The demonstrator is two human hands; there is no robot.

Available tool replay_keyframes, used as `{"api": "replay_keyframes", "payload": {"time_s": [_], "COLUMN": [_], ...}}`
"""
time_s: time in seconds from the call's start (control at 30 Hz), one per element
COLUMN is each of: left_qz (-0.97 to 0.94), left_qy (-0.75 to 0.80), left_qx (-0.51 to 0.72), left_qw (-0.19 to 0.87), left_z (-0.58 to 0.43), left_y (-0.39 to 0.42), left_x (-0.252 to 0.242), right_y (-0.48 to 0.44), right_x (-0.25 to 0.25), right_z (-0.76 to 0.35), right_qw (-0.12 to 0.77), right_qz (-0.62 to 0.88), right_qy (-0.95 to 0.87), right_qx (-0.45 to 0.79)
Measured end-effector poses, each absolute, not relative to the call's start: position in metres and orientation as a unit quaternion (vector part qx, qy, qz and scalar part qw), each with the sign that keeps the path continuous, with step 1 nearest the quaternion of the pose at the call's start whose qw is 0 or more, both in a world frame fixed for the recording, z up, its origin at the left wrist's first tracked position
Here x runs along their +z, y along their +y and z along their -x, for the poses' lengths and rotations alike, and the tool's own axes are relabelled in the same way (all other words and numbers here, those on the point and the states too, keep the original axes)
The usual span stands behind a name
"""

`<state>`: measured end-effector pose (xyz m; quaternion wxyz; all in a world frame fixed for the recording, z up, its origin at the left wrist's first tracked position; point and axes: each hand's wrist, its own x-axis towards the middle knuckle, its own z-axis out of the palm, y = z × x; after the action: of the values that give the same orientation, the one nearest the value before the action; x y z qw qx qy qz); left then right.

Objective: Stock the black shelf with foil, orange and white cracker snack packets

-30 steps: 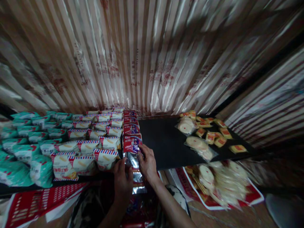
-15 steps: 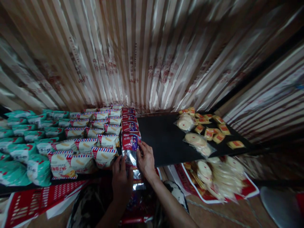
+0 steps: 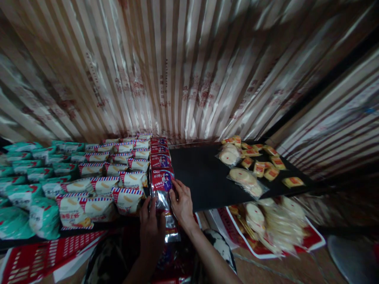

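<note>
A column of red-and-purple snack packets (image 3: 160,159) runs back along a black shelf (image 3: 204,177). The nearest packet (image 3: 162,184), with a silvery lower part, hangs over the shelf's front edge. My left hand (image 3: 151,225) presses on its left side with fingers together. My right hand (image 3: 182,203) grips its right edge. Both hands hold this front packet.
White packets with red-and-blue striped edges (image 3: 118,181) lie in rows left of the column, and green packets (image 3: 26,189) further left. Round flat cakes in clear bags (image 3: 244,177) and small yellow packets (image 3: 269,163) sit at the shelf's right. A red crate (image 3: 35,256) is below.
The view has shifted slightly. Both hands stay on the front packet, moving a little along its sides; the packet rests in about the same place.
</note>
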<state>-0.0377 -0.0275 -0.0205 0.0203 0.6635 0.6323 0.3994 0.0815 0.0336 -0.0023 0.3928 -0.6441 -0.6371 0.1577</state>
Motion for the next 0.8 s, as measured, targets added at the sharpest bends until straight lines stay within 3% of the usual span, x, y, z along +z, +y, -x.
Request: {"api": "replay_keyframes", "payload": {"time_s": [0.27,0.53,0.8], "left_qz": [-0.713,-0.728,-0.708], "left_qy": [0.591,0.625,0.677], "left_qx": [0.371,0.28,0.201], "left_qw": [-0.064,-0.034,-0.006], "left_z": [0.031,-0.004,0.011], "left_y": [-0.033,0.04,0.078], "left_x": [-0.004,0.039,0.021], "right_y": [0.027,0.024,0.024], "right_x": [-0.007,-0.018,-0.018], "right_z": [-0.084,-0.092,-0.091], "right_qw": [0.43,0.47,0.434], "right_qz": [0.637,0.628,0.634], "right_qy": [-0.618,-0.59,-0.603], "right_qx": [0.165,0.191,0.214]}}
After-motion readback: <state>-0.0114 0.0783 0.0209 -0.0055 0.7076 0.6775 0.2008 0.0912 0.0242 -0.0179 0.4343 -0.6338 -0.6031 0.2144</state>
